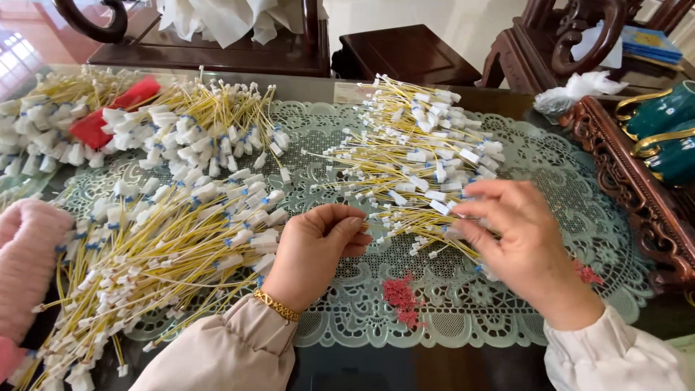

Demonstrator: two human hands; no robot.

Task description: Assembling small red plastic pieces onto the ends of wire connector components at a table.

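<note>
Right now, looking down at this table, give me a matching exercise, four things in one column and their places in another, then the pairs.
Things:
1. left hand
2. right hand
3. red packet
4. teal cups

Places:
A. wooden tray at far right
B. fingers on the middle pile of yellow wires
C. among the far-left wire heap
D. pinching a wire end near the table's centre

Pairs: 1-D, 2-B, 3-C, 4-A

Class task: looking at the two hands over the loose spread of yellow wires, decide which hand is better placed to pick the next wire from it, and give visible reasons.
Probably the right hand: its fingertips already rest on the loose yellow wires. The left hand is curled at the spread's near edge, beside the bundled pile.
</note>
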